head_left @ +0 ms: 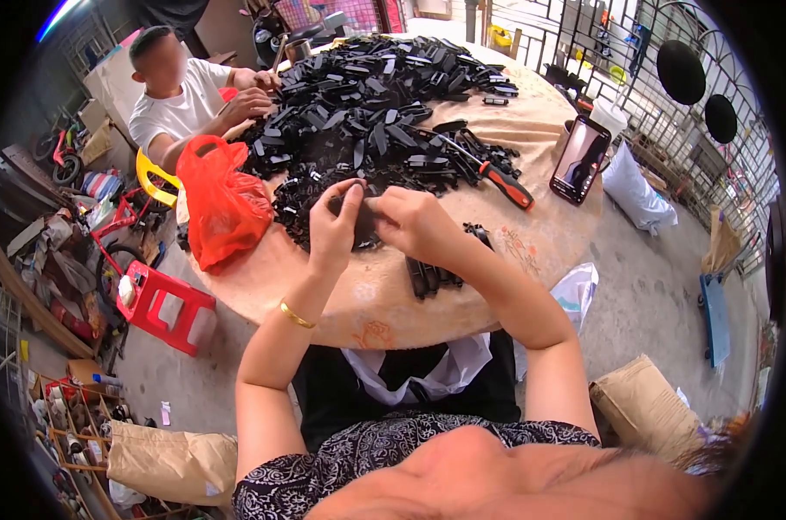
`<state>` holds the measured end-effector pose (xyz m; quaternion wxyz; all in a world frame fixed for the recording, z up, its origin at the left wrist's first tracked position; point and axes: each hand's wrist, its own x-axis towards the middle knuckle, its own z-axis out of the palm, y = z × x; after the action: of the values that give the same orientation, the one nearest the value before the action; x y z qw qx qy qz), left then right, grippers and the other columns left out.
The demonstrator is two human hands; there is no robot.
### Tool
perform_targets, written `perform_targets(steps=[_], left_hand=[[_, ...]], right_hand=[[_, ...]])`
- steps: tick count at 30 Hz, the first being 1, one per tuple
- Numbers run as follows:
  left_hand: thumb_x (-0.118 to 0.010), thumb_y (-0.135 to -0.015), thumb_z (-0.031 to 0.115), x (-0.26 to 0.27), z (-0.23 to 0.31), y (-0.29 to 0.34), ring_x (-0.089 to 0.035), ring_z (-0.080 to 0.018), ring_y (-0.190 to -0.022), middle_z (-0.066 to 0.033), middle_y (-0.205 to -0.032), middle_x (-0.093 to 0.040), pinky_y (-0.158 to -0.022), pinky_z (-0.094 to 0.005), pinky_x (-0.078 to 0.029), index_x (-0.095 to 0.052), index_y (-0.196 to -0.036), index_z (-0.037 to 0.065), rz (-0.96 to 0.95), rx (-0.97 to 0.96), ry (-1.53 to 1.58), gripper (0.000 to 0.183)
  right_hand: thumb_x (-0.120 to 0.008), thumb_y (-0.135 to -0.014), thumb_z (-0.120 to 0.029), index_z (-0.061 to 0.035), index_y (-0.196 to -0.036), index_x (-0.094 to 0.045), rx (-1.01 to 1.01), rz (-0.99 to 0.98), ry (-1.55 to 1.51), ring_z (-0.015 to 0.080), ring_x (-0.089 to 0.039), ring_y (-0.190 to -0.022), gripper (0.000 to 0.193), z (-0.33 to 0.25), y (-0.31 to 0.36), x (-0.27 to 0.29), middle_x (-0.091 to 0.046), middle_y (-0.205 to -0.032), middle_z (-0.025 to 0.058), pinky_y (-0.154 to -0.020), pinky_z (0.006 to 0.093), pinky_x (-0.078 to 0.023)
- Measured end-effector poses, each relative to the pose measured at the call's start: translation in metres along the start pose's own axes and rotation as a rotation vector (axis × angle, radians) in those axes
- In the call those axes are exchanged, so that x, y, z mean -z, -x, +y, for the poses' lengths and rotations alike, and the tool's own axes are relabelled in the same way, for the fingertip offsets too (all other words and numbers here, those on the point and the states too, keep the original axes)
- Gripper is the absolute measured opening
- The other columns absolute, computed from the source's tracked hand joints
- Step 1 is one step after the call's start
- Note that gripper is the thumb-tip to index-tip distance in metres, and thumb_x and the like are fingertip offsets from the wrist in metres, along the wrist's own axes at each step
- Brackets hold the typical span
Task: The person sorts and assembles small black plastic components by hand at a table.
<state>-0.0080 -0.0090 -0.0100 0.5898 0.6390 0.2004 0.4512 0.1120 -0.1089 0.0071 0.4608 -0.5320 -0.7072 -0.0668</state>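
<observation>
Few finished pieces [434, 276] lie near the right hand [415, 221], which with the left hand [337, 227] pinches one small black part [364, 223] over the round table [358, 303], while the far heap [367, 104] looks mostly untouched.

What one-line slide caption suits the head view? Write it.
Both hands, left hand and right hand, pinch a small black part over a round table heaped with black plastic pieces.
</observation>
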Motion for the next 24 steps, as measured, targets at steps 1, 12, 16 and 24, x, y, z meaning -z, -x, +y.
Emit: perform_targets(steps=[1,12,16,24], left_hand=[[-0.058,-0.084,0.019,-0.001,-0.001,0.000,-0.052,-0.0057,-0.074,-0.0018,-0.084,-0.061,-0.065,-0.0182,-0.042,-0.058,-0.097,-0.002,0.042,-0.031,-0.054,0.025],[-0.062,-0.080,0.016,0.000,0.000,0.003,-0.049,-0.0081,-0.072,-0.0033,-0.084,-0.057,-0.065,-0.0210,-0.042,-0.052,-0.111,-0.004,0.050,-0.199,-0.362,0.038],[-0.059,-0.082,0.017,-0.005,0.001,0.007,-0.049,-0.0091,-0.072,-0.0046,-0.083,-0.057,-0.066,-0.0211,-0.041,-0.052,-0.111,-0.003,0.173,-0.274,-0.437,0.036],[-0.058,-0.083,0.017,0.008,-0.009,-0.005,-0.047,-0.0099,-0.073,-0.0049,-0.086,-0.055,-0.067,-0.0222,-0.041,-0.053,-0.104,-0.002,0.324,-0.283,-0.430,0.029]], right_hand=[[-0.059,-0.069,-0.004,-0.0010,-0.091,-0.059,-0.004,-0.006,-0.027,0.0278,-0.057,-0.065,0.022,-0.001,0.000,-0.002,-0.055,-0.074,0.0128,-0.057,0.0336,-0.046],[-0.054,-0.074,-0.011,-0.0007,-0.073,-0.049,0.110,-0.211,0.385,0.0271,-0.055,-0.058,0.012,-0.002,0.005,-0.011,-0.051,-0.068,0.0122,-0.050,0.0355,-0.044],[-0.053,-0.074,-0.010,0.0002,-0.075,-0.048,0.140,-0.311,0.362,0.0275,-0.055,-0.058,0.011,-0.009,0.005,-0.007,-0.051,-0.067,0.0125,-0.048,0.0346,-0.044],[-0.052,-0.075,-0.010,0.0054,-0.091,-0.054,-0.047,-0.294,0.202,0.0314,-0.057,-0.064,0.023,-0.015,0.008,-0.022,-0.055,-0.074,0.0148,-0.053,0.0363,-0.047]])
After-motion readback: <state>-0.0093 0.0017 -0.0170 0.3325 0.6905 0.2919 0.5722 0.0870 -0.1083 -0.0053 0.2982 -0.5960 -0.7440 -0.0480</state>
